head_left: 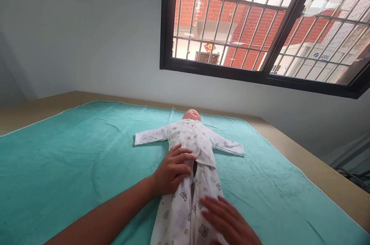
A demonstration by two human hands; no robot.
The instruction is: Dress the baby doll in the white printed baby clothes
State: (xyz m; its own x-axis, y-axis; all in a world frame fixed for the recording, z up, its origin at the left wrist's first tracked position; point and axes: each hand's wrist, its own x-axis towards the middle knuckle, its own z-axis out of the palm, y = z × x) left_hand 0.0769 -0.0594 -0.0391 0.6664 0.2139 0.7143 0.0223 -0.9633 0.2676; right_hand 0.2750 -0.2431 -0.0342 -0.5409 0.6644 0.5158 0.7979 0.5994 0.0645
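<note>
A baby doll [191, 114] lies on its back on a teal blanket [72, 152], dressed in a white printed sleepsuit [187, 133] with both sleeves spread out sideways. My left hand [172, 169] lies flat on the doll's belly, its fingers stretched out by the suit's front opening. My right hand [228, 222] rests with fingers spread on the suit's right leg, near the bottom edge of the view. Neither hand grips anything.
The blanket covers a tan bed platform [312, 164] whose bare edge runs along the back and right. A grey wall rises behind it, with a black-framed barred window [260, 25] looking onto a red brick building.
</note>
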